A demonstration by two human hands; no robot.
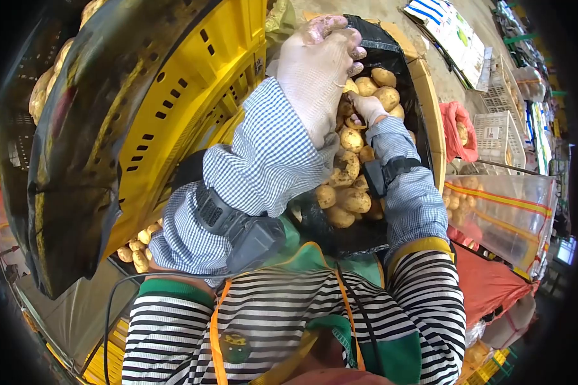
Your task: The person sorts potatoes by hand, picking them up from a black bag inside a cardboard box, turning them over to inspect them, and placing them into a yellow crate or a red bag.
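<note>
My left hand (318, 74), in a pale knitted glove with soiled fingertips, is raised over the far left part of a cardboard box (429, 106). Its fingers are curled, and whatever is inside them is hidden. Black plastic (416, 96) lines the box, and loose potatoes (353, 200) lie in it, some with soil on them. Lower and to the right, my right hand (369, 109), also gloved, reaches in among the potatoes with its fingers bent round one of them. Part of that potato is covered by the fingers.
A large yellow perforated crate (167, 96) stands tilted close on my left, beside dark panels. More potatoes (135, 250) lie below it. To the right are a red mesh sack (455, 131), white baskets (498, 138) and a clear plastic bag with orange stripes (501, 212).
</note>
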